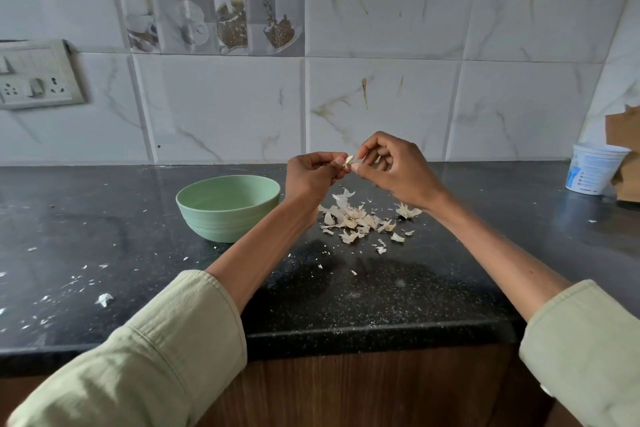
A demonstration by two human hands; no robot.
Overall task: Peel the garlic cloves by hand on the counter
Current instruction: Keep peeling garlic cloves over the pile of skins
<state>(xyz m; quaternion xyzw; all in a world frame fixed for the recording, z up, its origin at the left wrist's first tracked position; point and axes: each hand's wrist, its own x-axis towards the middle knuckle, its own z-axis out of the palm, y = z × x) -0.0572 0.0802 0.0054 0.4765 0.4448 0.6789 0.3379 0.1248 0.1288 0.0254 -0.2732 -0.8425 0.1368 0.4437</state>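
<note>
- Marble-look wall tiles [381,107] back a dark speckled counter [346,291]; a switch plate [34,74] sits on the wall at about nine o'clock from the hands.
- Both hands are raised above the counter, near the middle of the view, fingertips meeting.
- Left hand [311,178] has its fingers curled in, pinching one end of a small garlic clove [348,160].
- Right hand [391,170] pinches the clove's other side between thumb and forefinger, the remaining fingers loosely bent.
- Only a pale sliver of the clove shows between the fingertips; how much skin clings to it cannot be told.
- Pile of papery skins [353,218] lies on the counter at six o'clock from the hands, with flecks scattered wider.
- Green bowl [227,208] stands at about eight o'clock from the hands, just beside the left wrist; its contents are hidden by the rim.
- White tub [594,170] sits well apart at three o'clock.
- Step in hand, as I judge it: stripping skin from this one clove in mid-air.
- Next move likely calls for a firm pinch on the clove by one hand while the other tugs the loose skin away, then lets it fall onto the pile.
</note>
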